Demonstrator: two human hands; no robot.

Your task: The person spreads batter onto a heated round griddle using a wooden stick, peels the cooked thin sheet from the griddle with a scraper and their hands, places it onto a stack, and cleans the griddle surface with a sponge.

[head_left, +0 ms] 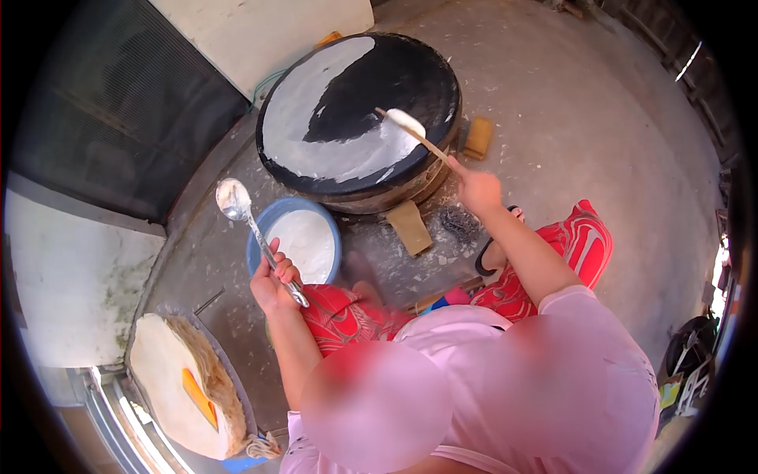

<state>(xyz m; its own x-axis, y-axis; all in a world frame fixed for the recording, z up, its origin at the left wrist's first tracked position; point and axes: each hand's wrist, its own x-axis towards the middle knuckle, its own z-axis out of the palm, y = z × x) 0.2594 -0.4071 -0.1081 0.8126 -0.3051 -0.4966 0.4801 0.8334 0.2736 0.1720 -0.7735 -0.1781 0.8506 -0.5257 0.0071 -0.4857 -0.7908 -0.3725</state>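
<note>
My left hand is wrapped round the handle of a large metal spoon, whose bowl is smeared with white batter. Beside it is a blue basin of white batter. In my right hand is a thin wooden stick, its far part over the round black griddle. A lump of white batter lies against the stick near the griddle's right side. A white layer of batter covers the griddle's left and front part, leaving its middle and back black.
A stack of thin flat sheets with an orange strip on top lies at the lower left. A yellow block and a tan piece sit by the griddle's base. A wall and dark mesh panel stand left.
</note>
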